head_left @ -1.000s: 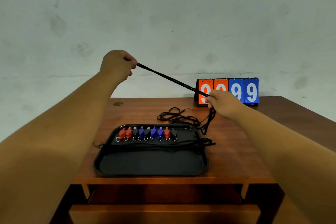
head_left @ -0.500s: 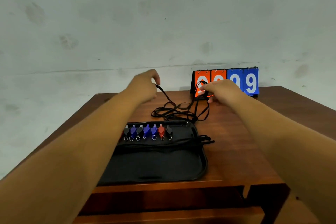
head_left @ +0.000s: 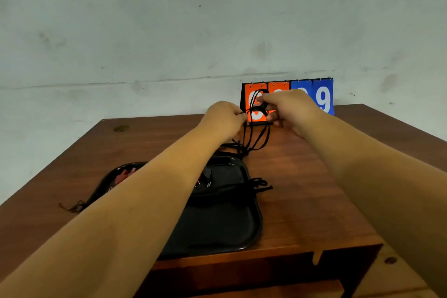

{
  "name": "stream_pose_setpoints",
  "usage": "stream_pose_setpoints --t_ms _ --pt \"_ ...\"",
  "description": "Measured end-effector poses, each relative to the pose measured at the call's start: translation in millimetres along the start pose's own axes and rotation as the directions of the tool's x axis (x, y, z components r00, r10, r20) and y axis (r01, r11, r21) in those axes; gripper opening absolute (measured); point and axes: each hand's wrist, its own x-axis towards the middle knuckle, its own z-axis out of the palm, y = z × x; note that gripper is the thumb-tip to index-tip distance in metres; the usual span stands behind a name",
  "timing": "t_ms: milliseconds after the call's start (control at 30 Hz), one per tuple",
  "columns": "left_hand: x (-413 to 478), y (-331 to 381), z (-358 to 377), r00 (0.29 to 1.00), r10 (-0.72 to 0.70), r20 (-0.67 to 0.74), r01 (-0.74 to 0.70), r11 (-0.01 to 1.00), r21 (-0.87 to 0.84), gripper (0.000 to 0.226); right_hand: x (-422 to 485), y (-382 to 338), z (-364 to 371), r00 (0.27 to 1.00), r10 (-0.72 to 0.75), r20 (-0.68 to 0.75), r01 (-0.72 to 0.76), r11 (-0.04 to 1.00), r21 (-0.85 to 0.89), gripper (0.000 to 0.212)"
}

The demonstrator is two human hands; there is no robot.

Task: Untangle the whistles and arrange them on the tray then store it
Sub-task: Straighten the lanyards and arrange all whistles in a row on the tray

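While a second ago one cord ran taut between hands held well apart, both now meet over the far edge of the table (head_left: 302, 201). The black tray (head_left: 251, 237) sits near the front edge, largely hidden by the left forearm. The scoreboard (head_left: 324, 97) stands at the far right corner. Just in front of it, the left hand (head_left: 225, 118) has its fingers curled and pinching strands. The right hand (head_left: 290, 109) pinches a loop between thumb and fingers, perhaps with a small dark piece I cannot make out. The tangled cords (head_left: 254, 138) hang from both hands to the table beside the tray's far right corner. Of the sorted whistles (head_left: 124, 174) only a few show on the tray's far side. I judge the stretched length has been gathered in to work the next knot loose, so untangling goes on.
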Motion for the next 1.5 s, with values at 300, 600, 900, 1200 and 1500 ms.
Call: stream_pose_setpoints --t_ms 300,600,900,1200,1500 --pt "16 -31 -38 0.961 -0.247 -0.121 0.225 0.959 -0.17 0.031 11 33 -17 0.975 0.165 -0.151 -0.163 0.986 0.026 0.023" --pt "10 -46 -69 0.784 -0.616 -0.079 0.352 0.546 -0.761 0.039 19 67 -32 0.915 0.319 -0.246 -0.321 0.946 0.031 0.012" --pt "8 -38 -49 0.934 -0.357 0.016 0.353 0.929 0.113 0.014 -7 53 -26 0.999 0.02 -0.027 -0.026 0.971 -0.239 0.02" --pt "-14 13 8 0.908 0.059 0.414 -0.04 0.998 -0.055 0.059 -29 -9 -25 0.986 -0.166 0.031 0.168 0.98 -0.108 0.02" --pt "-31 9 -5 0.996 0.009 0.09 0.009 0.982 -0.191 0.029 -46 -48 -62 0.984 -0.075 -0.165 0.093 0.99 0.109 0.014"
